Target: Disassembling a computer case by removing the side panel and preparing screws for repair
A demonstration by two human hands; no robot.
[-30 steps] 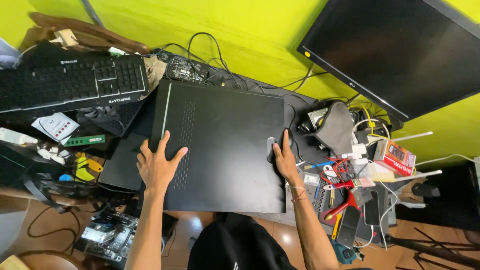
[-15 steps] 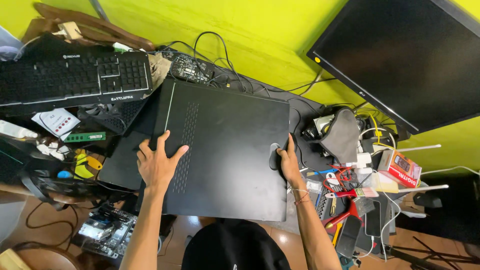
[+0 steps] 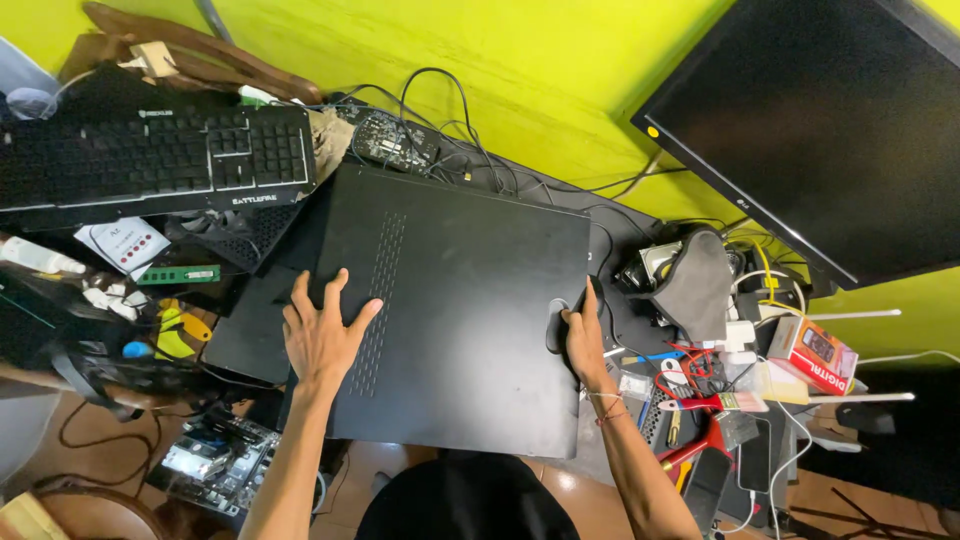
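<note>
A large black metal side panel (image 3: 470, 300) of a computer case lies flat across the cluttered desk, with a strip of vent holes down its left part. My left hand (image 3: 322, 335) rests flat on the panel with fingers spread, over the vent strip. My right hand (image 3: 583, 338) grips the panel's right edge beside a recessed grip notch, thumb on top. Both forearms reach up from the bottom of the view.
A black keyboard (image 3: 150, 160) sits at the upper left, a dark monitor (image 3: 820, 130) at the upper right. Cables and a circuit board (image 3: 395, 140) lie behind the panel. Tools, a red box (image 3: 815, 352) and small parts crowd the right. A motherboard (image 3: 205, 462) lies below left.
The view has shifted slightly. Both hands stay on the panel, which sits a little lower and nearer to me than a second ago.
</note>
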